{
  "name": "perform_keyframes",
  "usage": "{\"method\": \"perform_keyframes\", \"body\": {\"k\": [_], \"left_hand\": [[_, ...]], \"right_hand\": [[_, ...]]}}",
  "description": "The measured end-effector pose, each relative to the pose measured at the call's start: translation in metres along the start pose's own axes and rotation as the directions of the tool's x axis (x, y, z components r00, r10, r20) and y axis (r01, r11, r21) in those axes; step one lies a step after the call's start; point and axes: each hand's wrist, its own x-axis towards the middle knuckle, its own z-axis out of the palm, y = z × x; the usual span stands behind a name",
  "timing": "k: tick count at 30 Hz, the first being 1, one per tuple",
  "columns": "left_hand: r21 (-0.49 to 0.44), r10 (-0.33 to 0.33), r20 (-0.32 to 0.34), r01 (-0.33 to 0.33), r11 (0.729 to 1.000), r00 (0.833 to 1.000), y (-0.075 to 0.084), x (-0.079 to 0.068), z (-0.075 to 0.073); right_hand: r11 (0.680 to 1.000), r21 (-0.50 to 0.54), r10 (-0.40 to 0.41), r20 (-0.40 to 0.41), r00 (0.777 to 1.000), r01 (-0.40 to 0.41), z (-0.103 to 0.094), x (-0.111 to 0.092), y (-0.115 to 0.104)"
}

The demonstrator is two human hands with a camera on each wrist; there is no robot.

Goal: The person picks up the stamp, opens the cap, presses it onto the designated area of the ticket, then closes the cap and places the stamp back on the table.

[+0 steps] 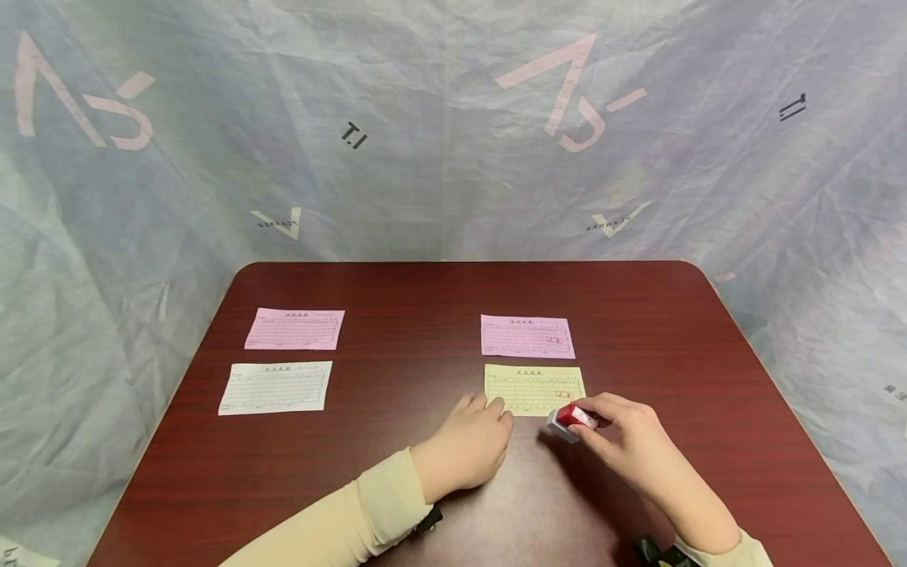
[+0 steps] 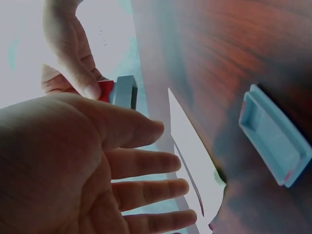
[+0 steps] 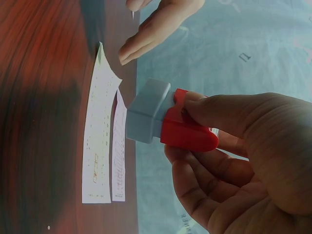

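Observation:
My right hand (image 1: 631, 441) pinches a self-inking stamp (image 1: 567, 421) by its red handle, between thumb and fingers. Its grey base (image 3: 146, 112) tilts away from the hand, just off the table by the near right corner of a yellow slip (image 1: 534, 390). That slip carries a red stamped mark. My left hand (image 1: 468, 441) hovers low at the slip's near left corner, fingers extended in the left wrist view and gripping nothing. A grey rectangular stamp cap (image 2: 275, 136) lies on the table, hollow side showing; in the head view it is hidden.
Beyond the yellow slip lies a pink slip (image 1: 527, 337), also with a red mark. On the left lie another pink slip (image 1: 294, 329) and a white slip (image 1: 275, 387), one behind the other. A grey printed cloth (image 1: 439, 157) hangs behind the dark red table (image 1: 404, 315).

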Motion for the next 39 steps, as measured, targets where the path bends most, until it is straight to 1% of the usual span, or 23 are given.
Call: {"method": "perform_keyframes", "body": {"k": [3, 5, 10, 12, 15, 17, 20, 32, 39], "left_hand": [[0.01, 0.012, -0.039, -0.012, 1.0, 0.999, -0.001, -0.006, -0.001], [0.008, 0.023, -0.052, -0.022, 1.0, 0.998, -0.001, -0.01, -0.002], [-0.002, 0.053, -0.091, -0.054, 0.999, 0.994, 0.0, -0.014, -0.006], [-0.004, 0.064, -0.098, -0.065, 0.998, 0.993, 0.001, -0.015, -0.007], [-0.02, 0.069, -0.085, -0.071, 0.997, 0.994, 0.001, -0.019, -0.012], [-0.047, 0.06, -0.068, -0.063, 0.997, 0.996, 0.0, -0.022, -0.014], [-0.079, 0.036, -0.064, -0.042, 0.996, 0.997, -0.001, -0.028, -0.015], [-0.165, -0.059, -0.061, 0.048, 0.985, 0.996, -0.008, -0.054, -0.012], [-0.163, -0.094, -0.107, 0.076, 0.984, 0.99, -0.012, -0.067, -0.011]], "right_hand": [[1.0, 0.007, 0.002, 0.009, 1.0, -0.003, 0.001, 0.001, 0.0], [1.0, 0.012, 0.002, 0.01, 1.0, -0.002, 0.001, 0.001, -0.001], [0.999, 0.035, -0.015, 0.004, 1.0, 0.014, 0.005, 0.002, -0.002], [0.999, 0.048, -0.024, 0.009, 1.0, 0.024, 0.007, 0.003, -0.003], [0.998, 0.061, -0.031, 0.012, 0.999, 0.03, 0.01, 0.005, -0.005], [0.997, 0.065, -0.032, 0.01, 0.999, 0.031, 0.011, 0.005, -0.007], [0.997, 0.066, -0.034, 0.006, 0.999, 0.033, 0.012, 0.006, -0.009], [0.992, 0.093, -0.084, 0.03, 0.996, 0.081, 0.019, 0.014, -0.014], [0.99, 0.12, -0.083, 0.054, 0.995, 0.076, 0.022, 0.014, -0.017]]}}
